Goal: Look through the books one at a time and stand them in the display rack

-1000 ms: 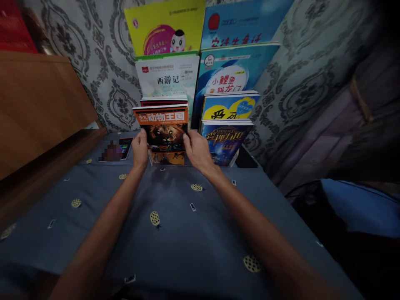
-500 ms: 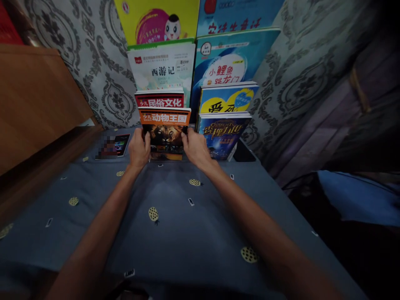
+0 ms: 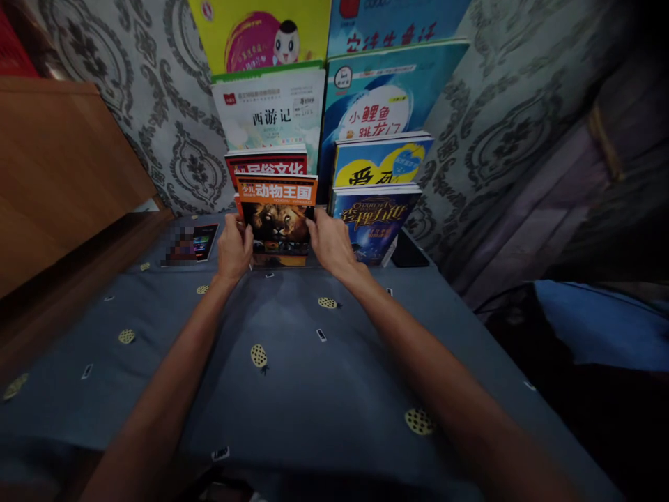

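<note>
Both hands grip one book: the orange-topped paperback with a lion's face on the cover [image 3: 276,217], standing upright at the far edge of the grey-blue patterned cloth [image 3: 293,376]. The left hand [image 3: 233,245] clamps its left edge, thumb on the cover and fingers wrapped behind (fingertips hidden). The right hand [image 3: 328,242] clamps the right edge the same way, thumb across the front near the lion picture. Both hands are closed on the book, no gap visible between palm and cover edge. Whether the book's bottom edge touches the cloth I cannot tell; it is low, hands partly cover it.

Directly behind the gripped book, touching or nearly so, stands a red-banded paperback with white characters [image 3: 267,165], only its top strip showing. Further back and higher is a white-covered book with a green top edge [image 3: 269,111], then a yellow book with a pink circle and cartoon face [image 3: 261,31] at the very top.

Just right of the right hand stands a dark blue book with gold lettering [image 3: 372,222], its lower left corner just beside the knuckles. Behind that sits a blue-and-yellow book [image 3: 381,162], then a large light-blue book with a white cloud shape [image 3: 384,104], all stepped upward (a second column).

Left of the left hand, well apart, a dark flat phone-like device with a lit screen [image 3: 201,242] lies on the cloth. Further left is a brown wooden panel [image 3: 63,167]. Grey damask-pattern wallpaper [image 3: 172,125] backs everything.
</note>
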A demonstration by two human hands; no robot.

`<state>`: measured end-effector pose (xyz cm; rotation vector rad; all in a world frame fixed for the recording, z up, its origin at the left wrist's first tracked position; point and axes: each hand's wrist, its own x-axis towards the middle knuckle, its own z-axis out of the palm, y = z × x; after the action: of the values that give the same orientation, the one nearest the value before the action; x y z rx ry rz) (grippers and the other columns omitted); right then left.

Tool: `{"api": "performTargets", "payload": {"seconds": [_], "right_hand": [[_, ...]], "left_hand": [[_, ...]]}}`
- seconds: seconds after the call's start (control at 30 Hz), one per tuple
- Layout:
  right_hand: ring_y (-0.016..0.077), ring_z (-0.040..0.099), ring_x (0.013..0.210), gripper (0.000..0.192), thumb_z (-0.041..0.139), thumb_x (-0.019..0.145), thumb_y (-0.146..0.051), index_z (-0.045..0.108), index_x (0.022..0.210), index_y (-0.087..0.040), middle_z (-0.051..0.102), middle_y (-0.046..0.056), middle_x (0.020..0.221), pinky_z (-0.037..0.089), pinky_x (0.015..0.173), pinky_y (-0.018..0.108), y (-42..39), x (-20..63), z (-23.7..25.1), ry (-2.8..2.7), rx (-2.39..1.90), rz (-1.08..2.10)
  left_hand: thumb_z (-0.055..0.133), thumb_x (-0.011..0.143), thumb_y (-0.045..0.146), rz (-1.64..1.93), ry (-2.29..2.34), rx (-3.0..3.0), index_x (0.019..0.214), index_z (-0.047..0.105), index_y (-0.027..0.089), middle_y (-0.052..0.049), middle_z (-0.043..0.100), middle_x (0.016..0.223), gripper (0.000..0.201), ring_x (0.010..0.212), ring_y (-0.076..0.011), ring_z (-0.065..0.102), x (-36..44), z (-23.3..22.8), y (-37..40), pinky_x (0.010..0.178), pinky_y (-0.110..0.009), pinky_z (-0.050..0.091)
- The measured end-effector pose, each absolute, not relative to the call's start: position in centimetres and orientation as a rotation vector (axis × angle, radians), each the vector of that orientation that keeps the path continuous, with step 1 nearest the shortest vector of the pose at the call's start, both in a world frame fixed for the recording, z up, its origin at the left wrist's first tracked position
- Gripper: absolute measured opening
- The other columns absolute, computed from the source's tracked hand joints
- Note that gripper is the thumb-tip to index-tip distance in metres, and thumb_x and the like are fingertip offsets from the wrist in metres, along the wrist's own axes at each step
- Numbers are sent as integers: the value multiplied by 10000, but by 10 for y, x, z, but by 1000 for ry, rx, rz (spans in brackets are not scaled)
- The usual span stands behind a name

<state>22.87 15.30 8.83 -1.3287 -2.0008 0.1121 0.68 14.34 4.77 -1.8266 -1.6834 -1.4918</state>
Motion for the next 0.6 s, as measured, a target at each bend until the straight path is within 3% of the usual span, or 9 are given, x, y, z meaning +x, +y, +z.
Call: {"api": "performTargets", "payload": {"seconds": [0.17,0.33,0.6], "right_hand": [[257,669,842,301,417,1019,-217,590,1238,-107,706,146,892,494,788,389,144,227,98,-2052,-1409,148],[286,684,912,285,440,1023,-219,607,1214,-89,704,171,936,495,824,403,141,223,96,-2121,-1507,200],[296,700,974,340,397,1050,-297,645,1175,-102,737,205,1065,478,803,360,137,222,95,-2201,-1636,153]], "left_hand": [[477,956,275,-1396,-1679,-1818,1060,494,185,-28,590,812,139,744,-202,623,3,46,145,767,-345,508],[466,963,306,-1399,-1706,-1805,1155,456,180,-16,588,796,229,717,-193,613,1,42,146,729,-314,483],[403,977,294,-1314,-1725,-1820,1111,529,175,-76,609,921,219,860,-221,604,3,46,143,828,-340,463]]}}
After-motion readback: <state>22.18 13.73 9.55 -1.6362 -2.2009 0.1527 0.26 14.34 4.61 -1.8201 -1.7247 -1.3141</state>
